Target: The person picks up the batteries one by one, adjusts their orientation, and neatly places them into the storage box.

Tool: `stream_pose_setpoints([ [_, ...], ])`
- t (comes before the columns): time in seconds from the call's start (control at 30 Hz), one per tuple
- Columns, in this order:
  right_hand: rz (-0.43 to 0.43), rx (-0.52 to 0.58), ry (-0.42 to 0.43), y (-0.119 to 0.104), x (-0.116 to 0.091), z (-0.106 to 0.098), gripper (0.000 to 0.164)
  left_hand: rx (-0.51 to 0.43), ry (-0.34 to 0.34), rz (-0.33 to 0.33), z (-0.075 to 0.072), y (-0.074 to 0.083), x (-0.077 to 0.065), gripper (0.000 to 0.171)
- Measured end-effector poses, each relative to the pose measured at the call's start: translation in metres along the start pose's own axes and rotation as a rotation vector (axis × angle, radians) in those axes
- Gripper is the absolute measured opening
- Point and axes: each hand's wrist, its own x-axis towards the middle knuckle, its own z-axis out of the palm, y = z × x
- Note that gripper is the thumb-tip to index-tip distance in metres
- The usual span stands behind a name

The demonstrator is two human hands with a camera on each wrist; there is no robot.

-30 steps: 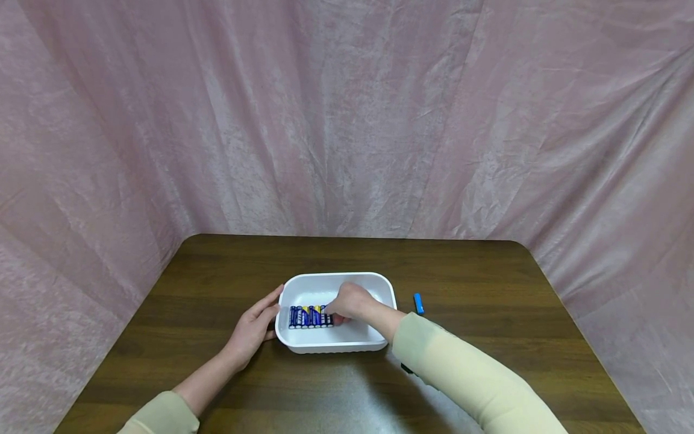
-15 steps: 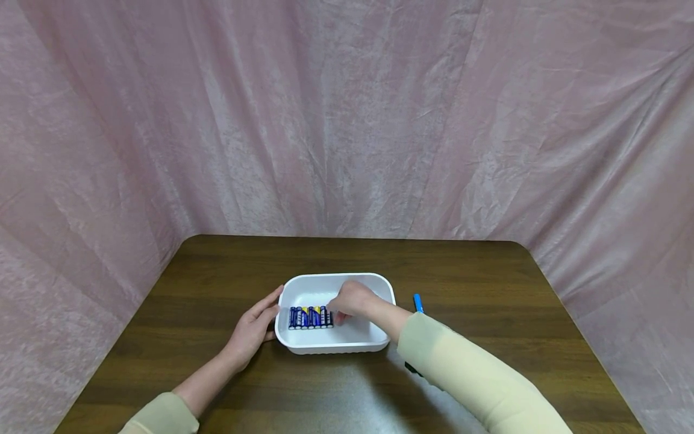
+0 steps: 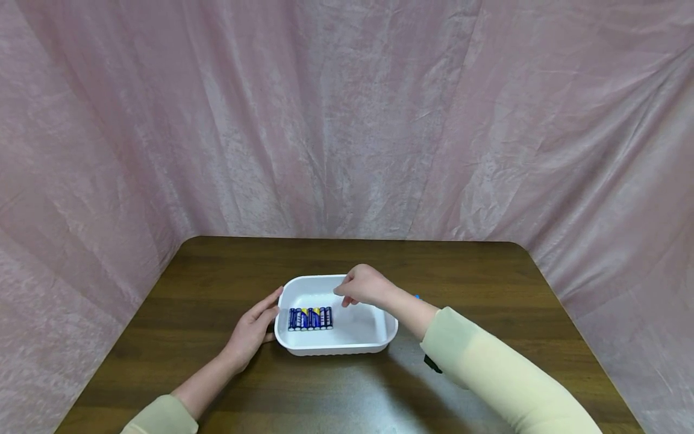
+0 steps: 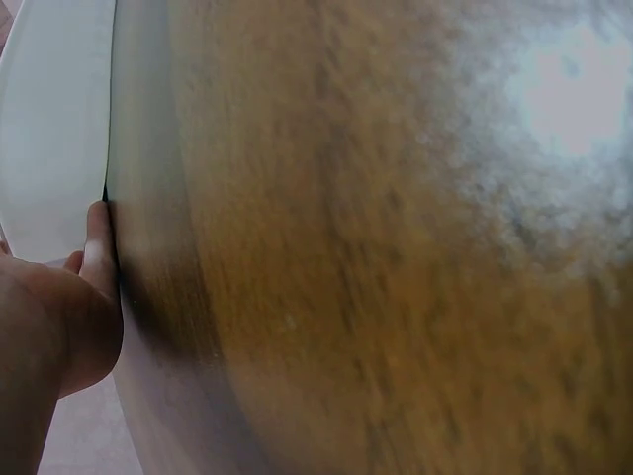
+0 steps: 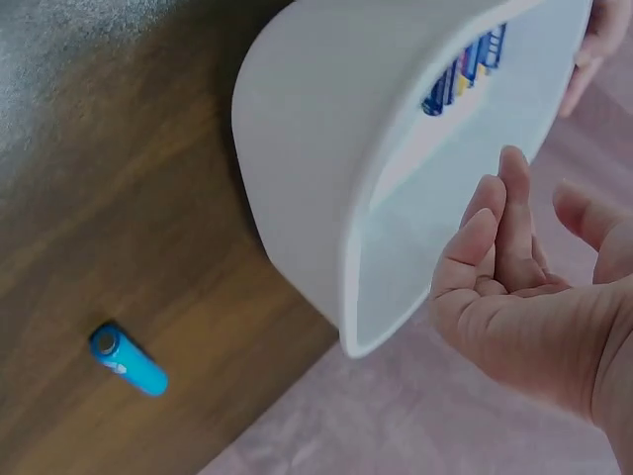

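Observation:
A row of several blue, white and yellow batteries (image 3: 311, 319) lies side by side in the left half of a white plastic tray (image 3: 336, 349). My left hand (image 3: 250, 333) rests against the tray's left end, its fingers fairly straight along the outer wall; the left wrist view shows a finger low beside the wall. Over the tray's far right part hovers my right hand (image 3: 365, 286), above and apart from the batteries. In the right wrist view the right hand (image 5: 534, 267) has loosely bent fingers, the thumb apart, and nothing held.
A single light-blue battery (image 5: 131, 360) lies on the wooden table (image 3: 217, 265) to the right of the tray, mostly hidden by my right forearm in the head view. A pink curtain (image 3: 336, 120) hangs behind the table.
My right hand has left the right end of the battery row and risen up and to the right. The battery row stays in place, and my left hand has not moved.

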Motion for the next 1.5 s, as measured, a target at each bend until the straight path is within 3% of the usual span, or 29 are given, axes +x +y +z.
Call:
stream_pose_setpoints([
  [0.43,-0.019,0.078,0.074,0.014,-0.020,-0.039,0.017,0.004,-0.011,-0.006,0.000,0.002,0.000,0.051],
  [0.7,-0.037,-0.042,0.173,0.029,-0.031,-0.060,0.021,0.013,-0.007,-0.007,0.001,0.002,-0.001,0.051],
  [1.13,-0.007,-0.080,0.247,0.059,-0.046,-0.091,0.025,0.012,-0.004,0.009,0.001,0.000,0.000,0.050],
  [1.5,0.011,-0.162,0.308,0.077,-0.055,-0.102,0.033,0.010,-0.002,-0.008,0.000,-0.002,0.000,0.049],
])
